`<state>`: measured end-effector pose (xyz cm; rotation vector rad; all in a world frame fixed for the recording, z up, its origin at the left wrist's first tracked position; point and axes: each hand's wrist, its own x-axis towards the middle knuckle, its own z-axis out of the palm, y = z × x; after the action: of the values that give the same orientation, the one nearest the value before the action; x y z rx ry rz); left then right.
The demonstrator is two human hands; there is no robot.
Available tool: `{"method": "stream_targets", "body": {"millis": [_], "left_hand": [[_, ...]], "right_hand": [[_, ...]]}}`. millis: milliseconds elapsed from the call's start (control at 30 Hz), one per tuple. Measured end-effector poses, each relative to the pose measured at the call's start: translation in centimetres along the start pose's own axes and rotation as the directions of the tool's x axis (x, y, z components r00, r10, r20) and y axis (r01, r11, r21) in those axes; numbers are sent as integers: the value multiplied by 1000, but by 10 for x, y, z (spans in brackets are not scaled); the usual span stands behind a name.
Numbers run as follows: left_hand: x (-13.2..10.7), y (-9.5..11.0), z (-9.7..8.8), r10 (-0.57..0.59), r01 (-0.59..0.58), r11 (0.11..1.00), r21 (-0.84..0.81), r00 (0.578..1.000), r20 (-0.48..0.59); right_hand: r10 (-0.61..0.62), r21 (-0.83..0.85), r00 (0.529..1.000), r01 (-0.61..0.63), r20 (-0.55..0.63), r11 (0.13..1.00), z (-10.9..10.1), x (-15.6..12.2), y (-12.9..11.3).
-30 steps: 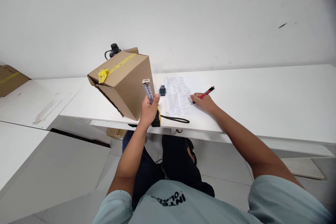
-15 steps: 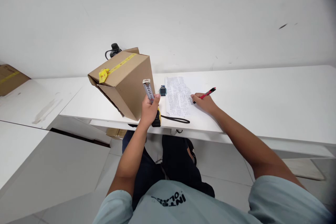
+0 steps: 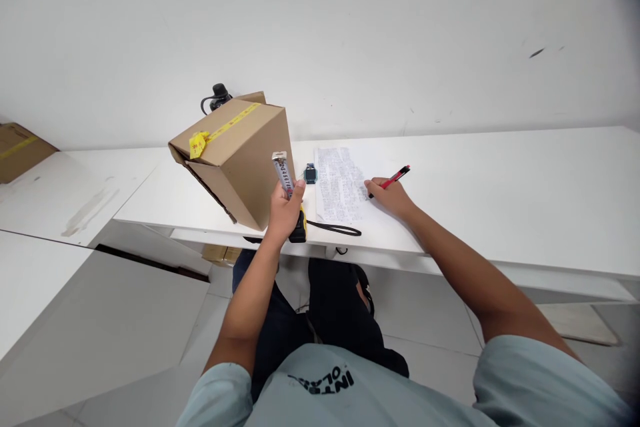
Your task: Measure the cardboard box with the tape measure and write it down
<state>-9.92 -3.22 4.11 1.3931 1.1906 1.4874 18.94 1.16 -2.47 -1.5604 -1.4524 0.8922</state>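
Note:
My left hand is closed around a tape measure, a yellow and black case with a short length of numbered blade pulled out and a black wrist strap lying on the table. Closed in a writing grip, my right hand holds a red and black pen, its tip at the right part of a sheet of paper dense with handwriting. A small dark watch-like device lies between the sheet and a cardboard box. The box stands just behind and left of my left hand.
Yellow tape runs over the box top, with a crumpled piece at its corner. Behind the box is a black bottle. The white table backs onto a wall. Another cardboard box sits at far left.
Almost nothing differs. The pen's upper end has shifted very slightly left, while both hands keep their grips and the box and paper stay in place.

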Motion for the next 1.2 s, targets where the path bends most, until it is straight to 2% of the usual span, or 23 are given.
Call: {"method": "stream_targets", "body": {"millis": [467, 700, 1067, 1200], "left_hand": [[0, 1, -1, 12, -12, 1000, -1, 1000, 3], [0, 2, -1, 3, -3, 1000, 7, 1000, -2], [-1, 3, 0, -15, 15, 1000, 7, 1000, -18], [-1, 4, 0, -6, 6, 1000, -10, 1000, -11]], "right_hand": [[1, -4, 1000, -1, -10, 1000, 1, 0, -1], [6, 18, 996, -5, -90, 1000, 3, 1, 4], [-5, 6, 997, 5, -75, 1000, 3, 3, 9], [12, -1, 999, -12, -33, 1000, 2, 2, 7]]}}
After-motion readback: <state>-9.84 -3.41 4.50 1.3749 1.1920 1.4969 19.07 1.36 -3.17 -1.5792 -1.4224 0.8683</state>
